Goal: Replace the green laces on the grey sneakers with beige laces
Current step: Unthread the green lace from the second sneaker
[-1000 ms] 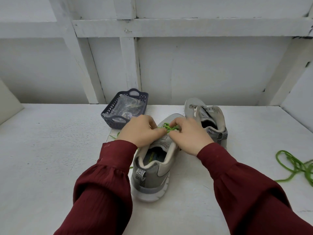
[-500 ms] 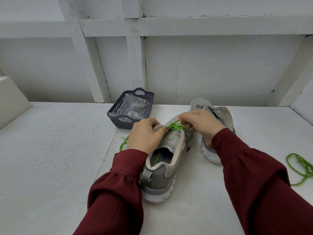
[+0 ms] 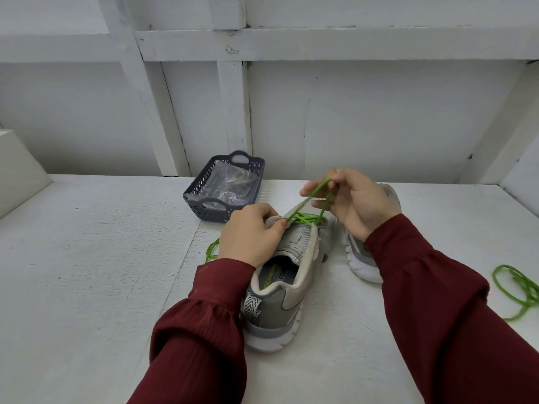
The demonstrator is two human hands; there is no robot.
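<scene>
Head view: two hands in dark red sleeves work over a grey mesh sneaker with a white sole (image 3: 288, 295). It stands on the white painted worktop (image 3: 87, 258) with its heel toward the person.
Left grip (image 3: 248, 231): the fingers are curled over the tongue and left collar edge, grasping the shoe. The thumb tip presses beside the lace rows.
Right grip (image 3: 358, 202): raised above and beyond the left grip, it pinches a loop of thin bright green lace (image 3: 316, 191) between thumb and fingers. Two taut strands run from the pinch down to the eyelets.
Green lace: it is threaded through the front eyelet rows just right of the left grip. A loose tail lies on the worktop beside the left wrist.
Second grey sneaker (image 3: 361, 263): it lies below the right grip, largely hidden by that hand and sleeve. Its white sole edge is close beside the first shoe, with a narrow gap between them.
Basket: a dark grey perforated plastic basket (image 3: 204, 212) sits beyond the left grip, near but apart. It holds a clear plastic bag (image 3: 217, 185) of coiled pale beige laces (image 3: 240, 182).
Loose green cord pile (image 3: 522, 287): it lies well to the right of the right grip and is cut off by the frame's edge.
Edges: left of the left grip the worktop runs wide to a white slanted block (image 3: 17, 170). Its back edge meets a white boarded wall (image 3: 379, 126) just behind the basket.
</scene>
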